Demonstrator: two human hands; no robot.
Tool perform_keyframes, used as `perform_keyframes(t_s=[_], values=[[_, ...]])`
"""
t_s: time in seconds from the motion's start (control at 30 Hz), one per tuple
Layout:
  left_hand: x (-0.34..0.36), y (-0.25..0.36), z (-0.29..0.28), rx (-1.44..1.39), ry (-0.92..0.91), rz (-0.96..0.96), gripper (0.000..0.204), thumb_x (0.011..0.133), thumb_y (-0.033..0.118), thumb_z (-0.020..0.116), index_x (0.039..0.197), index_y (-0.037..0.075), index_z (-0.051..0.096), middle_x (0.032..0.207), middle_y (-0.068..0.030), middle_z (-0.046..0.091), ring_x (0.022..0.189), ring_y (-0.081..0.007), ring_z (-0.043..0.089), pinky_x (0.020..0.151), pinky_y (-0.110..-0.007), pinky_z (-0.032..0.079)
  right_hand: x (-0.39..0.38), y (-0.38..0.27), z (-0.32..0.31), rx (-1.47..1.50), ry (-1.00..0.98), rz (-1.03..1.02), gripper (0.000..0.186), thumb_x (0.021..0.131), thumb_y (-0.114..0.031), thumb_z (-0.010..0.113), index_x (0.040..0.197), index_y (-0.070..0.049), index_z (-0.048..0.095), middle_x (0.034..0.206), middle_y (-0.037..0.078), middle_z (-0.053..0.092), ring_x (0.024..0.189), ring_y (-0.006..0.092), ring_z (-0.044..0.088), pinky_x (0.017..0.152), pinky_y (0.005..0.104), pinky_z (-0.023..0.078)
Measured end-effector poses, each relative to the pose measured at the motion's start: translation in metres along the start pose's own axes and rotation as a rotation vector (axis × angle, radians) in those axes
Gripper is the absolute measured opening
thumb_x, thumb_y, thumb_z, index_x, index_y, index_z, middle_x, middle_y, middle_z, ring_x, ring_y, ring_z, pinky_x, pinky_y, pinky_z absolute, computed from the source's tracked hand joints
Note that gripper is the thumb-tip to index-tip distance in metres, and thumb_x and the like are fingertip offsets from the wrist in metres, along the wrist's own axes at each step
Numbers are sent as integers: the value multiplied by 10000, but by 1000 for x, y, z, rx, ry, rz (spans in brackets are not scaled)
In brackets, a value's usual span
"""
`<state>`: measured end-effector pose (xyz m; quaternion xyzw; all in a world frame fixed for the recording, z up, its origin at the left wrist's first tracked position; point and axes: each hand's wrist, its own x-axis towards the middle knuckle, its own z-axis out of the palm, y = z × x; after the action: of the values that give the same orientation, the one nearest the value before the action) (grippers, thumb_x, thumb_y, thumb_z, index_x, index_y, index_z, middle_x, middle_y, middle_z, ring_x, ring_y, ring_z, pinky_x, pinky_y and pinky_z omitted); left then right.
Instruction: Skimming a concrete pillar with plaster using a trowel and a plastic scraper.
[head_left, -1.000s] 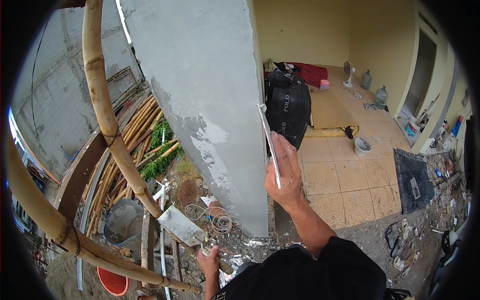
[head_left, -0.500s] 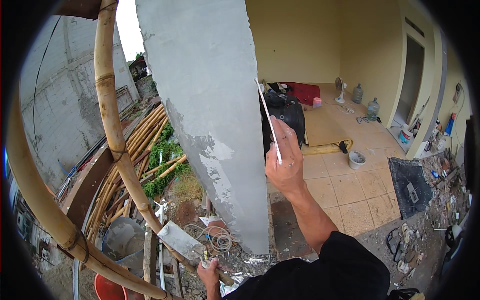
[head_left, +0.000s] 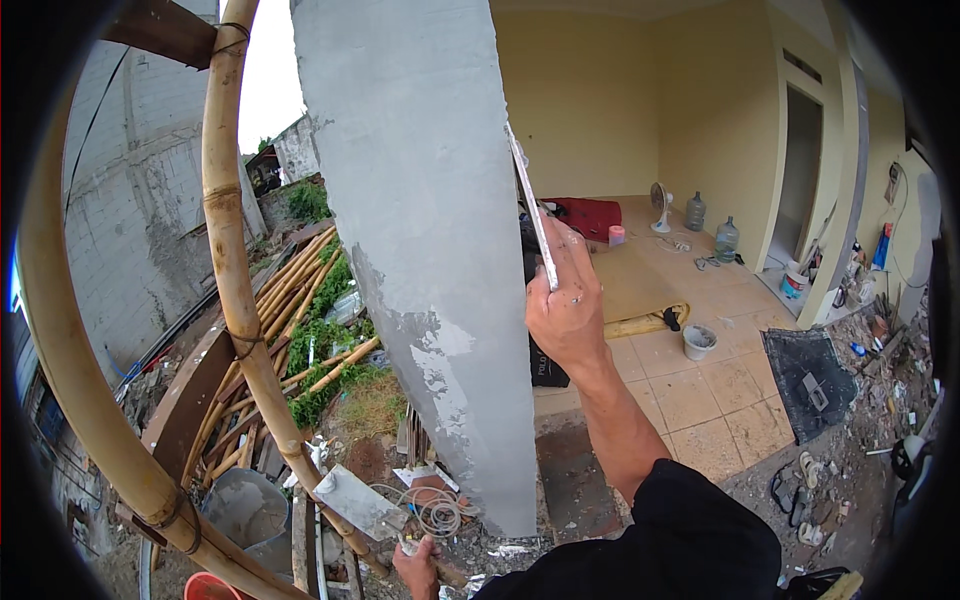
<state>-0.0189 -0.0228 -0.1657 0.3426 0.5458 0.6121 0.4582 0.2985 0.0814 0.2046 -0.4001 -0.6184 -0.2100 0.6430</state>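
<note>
Head view: I look down along a grey plastered column (head_left: 420, 250) with bamboo scaffold poles (head_left: 235, 270) curving on my left.
Right hand (head_left: 565, 300): raised beside the column's right edge, fingers curled shut around a long flat trowel (head_left: 530, 205) that stands nearly upright, its blade lying against the column's corner.
Left hand (head_left: 420, 568): low at the picture's bottom edge, fist closed on the handle of a flat mortar board (head_left: 360, 500) (grey, tilted, just beside the column's foot).
Column surface: smooth pale grey above, rougher darker patches lower down.
Surroundings: a bucket (head_left: 245, 510) of grey mix below the poles, a tiled floor (head_left: 690, 390) to the right.
</note>
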Motion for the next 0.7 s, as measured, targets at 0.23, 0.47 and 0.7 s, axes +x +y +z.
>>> perform_keyframes(t_s=[0.23,0.47,0.7], values=[[22,-13,-13,60,-42,44,184,820,95,708,900,-1,572,687,-72,609,528,-165,585,472,-294,478,30,-14,-4,-38,-5,19,635,725,88,492,1355,21,449,1273,223,491,1160,400,502,987,419,434],[15,10,-12,323,36,177,205,823,147,726,875,-28,632,746,-47,624,640,-161,542,588,-320,454,52,-20,-11,-118,-17,10,612,756,72,487,1363,15,442,1250,224,503,1147,394,517,968,409,451],[19,9,-17,241,28,106,234,819,116,730,1001,-18,667,848,-39,657,717,-145,575,638,-294,467,78,-19,-8,-88,-14,-53,593,765,65,469,1357,43,435,1246,236,497,1128,398,525,970,396,447]])
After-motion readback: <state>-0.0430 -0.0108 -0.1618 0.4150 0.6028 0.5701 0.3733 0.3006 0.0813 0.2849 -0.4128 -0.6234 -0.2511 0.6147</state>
